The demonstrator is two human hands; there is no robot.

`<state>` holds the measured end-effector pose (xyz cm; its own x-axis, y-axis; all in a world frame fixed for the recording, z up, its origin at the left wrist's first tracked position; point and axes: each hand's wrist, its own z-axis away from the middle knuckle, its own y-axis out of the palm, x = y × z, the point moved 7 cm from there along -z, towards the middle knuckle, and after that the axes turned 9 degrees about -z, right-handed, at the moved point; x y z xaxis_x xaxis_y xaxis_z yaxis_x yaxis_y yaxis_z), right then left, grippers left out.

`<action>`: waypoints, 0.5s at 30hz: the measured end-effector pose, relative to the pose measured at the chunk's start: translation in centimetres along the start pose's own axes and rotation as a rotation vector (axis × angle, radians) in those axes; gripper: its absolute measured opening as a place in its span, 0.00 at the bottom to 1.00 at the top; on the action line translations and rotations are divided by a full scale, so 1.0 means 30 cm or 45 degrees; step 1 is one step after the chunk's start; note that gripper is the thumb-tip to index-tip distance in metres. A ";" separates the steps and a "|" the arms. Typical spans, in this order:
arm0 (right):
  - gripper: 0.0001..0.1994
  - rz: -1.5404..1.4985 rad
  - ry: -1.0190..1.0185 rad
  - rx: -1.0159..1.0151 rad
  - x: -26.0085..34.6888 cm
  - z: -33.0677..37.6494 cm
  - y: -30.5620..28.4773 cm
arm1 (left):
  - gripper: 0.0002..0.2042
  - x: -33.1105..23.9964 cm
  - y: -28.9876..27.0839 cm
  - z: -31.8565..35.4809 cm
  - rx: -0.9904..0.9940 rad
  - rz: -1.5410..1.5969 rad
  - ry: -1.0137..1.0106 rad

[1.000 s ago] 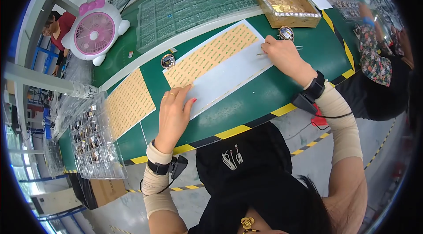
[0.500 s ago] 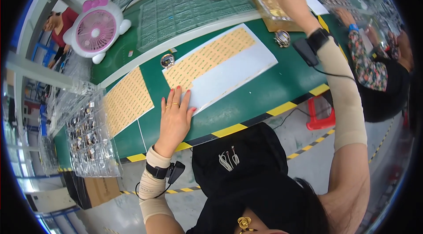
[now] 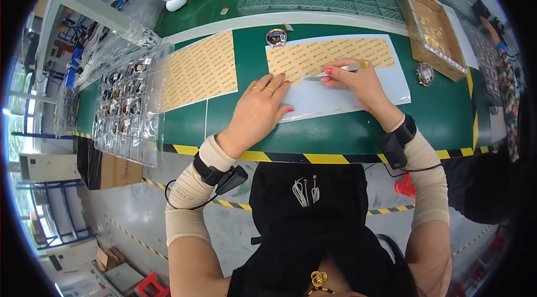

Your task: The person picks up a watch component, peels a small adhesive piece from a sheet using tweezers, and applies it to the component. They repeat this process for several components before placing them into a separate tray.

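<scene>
Just under your right hand, pinching tweezers, lies the tan sticker sheet, your left hand flat on its white backing; most stickers look unpicked.

Both forearms wear beige, ribbed sleeve covers that end at the wrist. A black band circles each wrist, each carrying a small black box with a thin black cable looping off it. The left hand has gold rings on two fingers (the nails are painted red), as are those of the right hand. The torso is in black, with a gold flower-shaped pendant below.
</scene>
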<state>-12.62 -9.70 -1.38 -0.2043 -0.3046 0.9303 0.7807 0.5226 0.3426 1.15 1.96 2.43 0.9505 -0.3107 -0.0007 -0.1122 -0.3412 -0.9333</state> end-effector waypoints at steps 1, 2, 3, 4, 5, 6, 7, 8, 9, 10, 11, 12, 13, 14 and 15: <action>0.09 -0.071 0.042 -0.020 -0.020 -0.003 -0.005 | 0.20 0.001 0.005 0.000 0.006 -0.002 -0.007; 0.09 -0.074 0.049 -0.016 -0.027 -0.004 -0.006 | 0.21 -0.001 0.008 -0.002 0.013 -0.007 -0.008; 0.09 -0.106 0.045 -0.017 -0.031 -0.009 -0.002 | 0.21 0.004 0.006 -0.004 0.019 -0.018 -0.010; 0.09 -0.137 0.041 -0.020 -0.034 -0.014 0.000 | 0.21 0.008 0.006 -0.006 0.026 -0.029 -0.012; 0.09 -0.168 0.036 -0.023 -0.036 -0.017 0.001 | 0.21 0.013 0.012 -0.006 0.031 -0.035 -0.018; 0.09 -0.172 0.040 -0.015 -0.036 -0.012 0.003 | 0.20 0.014 0.016 -0.005 0.014 -0.027 -0.004; 0.10 -0.240 0.039 0.005 -0.031 -0.001 0.007 | 0.19 0.016 0.020 -0.005 -0.003 -0.020 0.010; 0.10 -0.308 0.020 0.033 -0.009 0.019 0.012 | 0.18 0.013 0.000 -0.009 -0.032 -0.027 0.031; 0.11 -0.375 0.000 0.062 0.011 0.029 0.014 | 0.18 0.022 -0.023 -0.023 -0.040 -0.048 0.031; 0.11 -0.374 -0.005 0.070 0.012 0.024 0.002 | 0.16 0.061 -0.017 -0.051 0.066 0.027 -0.067; 0.11 -0.439 -0.029 0.021 0.013 0.015 -0.024 | 0.15 0.105 -0.011 -0.084 0.169 0.100 -0.165; 0.12 -0.504 -0.056 -0.026 0.015 0.007 -0.049 | 0.14 0.147 0.001 -0.116 0.271 0.173 -0.262; 0.12 -0.574 -0.080 -0.061 0.015 -0.002 -0.060 | 0.14 0.180 0.003 -0.153 0.263 0.152 -0.270; 0.12 -0.576 -0.085 -0.044 0.009 -0.003 -0.061 | 0.13 0.237 0.014 -0.192 0.172 0.034 -0.423; 0.12 -0.577 -0.075 -0.052 0.002 -0.002 -0.065 | 0.13 0.288 0.012 -0.220 0.073 -0.092 -0.573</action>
<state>-14.11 -10.80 -2.00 -0.5631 -0.4486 0.6941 0.6272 0.3149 0.7124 7.41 -6.69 4.47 0.9879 0.1329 -0.0795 -0.0372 -0.2944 -0.9550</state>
